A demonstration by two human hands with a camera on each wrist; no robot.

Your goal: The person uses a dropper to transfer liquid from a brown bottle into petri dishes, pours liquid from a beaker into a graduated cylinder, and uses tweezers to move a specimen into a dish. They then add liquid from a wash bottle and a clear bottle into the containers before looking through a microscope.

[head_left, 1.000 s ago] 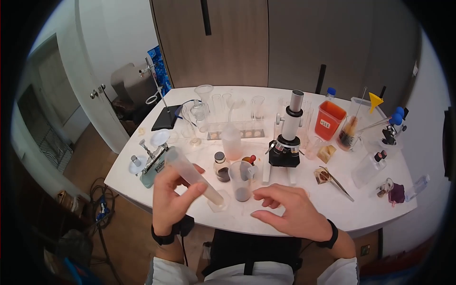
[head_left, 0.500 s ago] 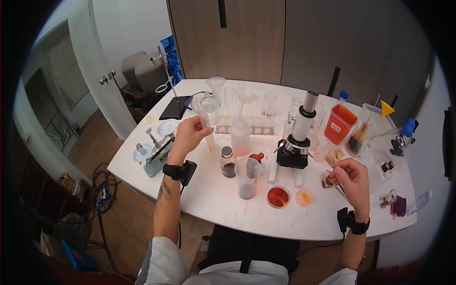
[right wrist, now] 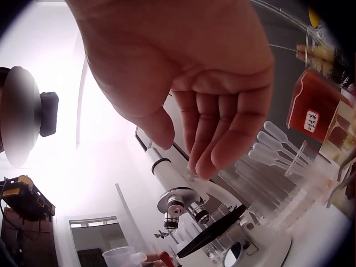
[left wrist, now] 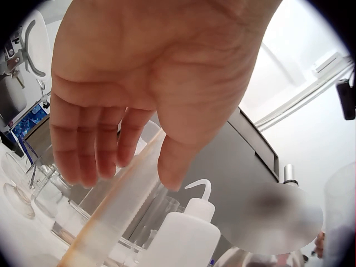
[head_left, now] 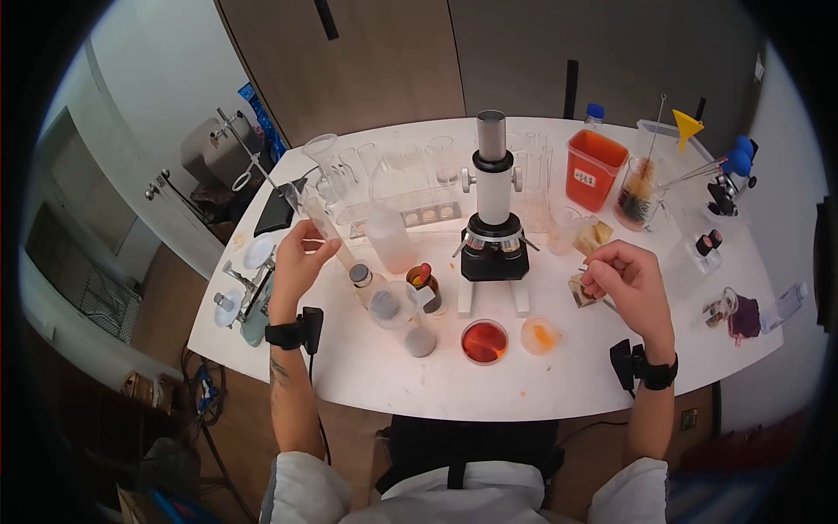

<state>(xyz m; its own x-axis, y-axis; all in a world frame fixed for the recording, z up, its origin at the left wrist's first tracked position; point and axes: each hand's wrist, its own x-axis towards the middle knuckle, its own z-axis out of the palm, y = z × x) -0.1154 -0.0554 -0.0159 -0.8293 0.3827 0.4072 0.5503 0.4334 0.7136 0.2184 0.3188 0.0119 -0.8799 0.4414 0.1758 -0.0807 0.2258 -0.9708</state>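
At the left of the head view, my left hand (head_left: pixel 301 262) pinches a clear graduated cylinder (head_left: pixel 320 218) near its upper part; in the left wrist view the cylinder (left wrist: pixel 125 197) passes between thumb and fingers. Its base is hidden behind bottles. My right hand (head_left: pixel 630 288) hovers over the right side, fingers loosely curled, beside a small specimen block (head_left: pixel 580 293) and tweezers. No object shows within its fingers (right wrist: pixel 214 150) in the right wrist view. Between the hands are a plastic beaker (head_left: pixel 419 339), a red dish (head_left: pixel 484 341) and a dish with orange residue (head_left: pixel 540 335).
A microscope (head_left: pixel 494 223) stands at mid-table. Left of it are a wash bottle (head_left: pixel 390 240), a capped jar (head_left: pixel 363 286) and a dark bottle (head_left: pixel 425 288). A balance (head_left: pixel 255 323) sits at the left edge. An orange bin (head_left: pixel 594 173) is at the back right.
My left hand has carried the cylinder from the front, where it was tilted, to the back left. My right hand has moved right, uncovering both dishes. The head view has also shifted.
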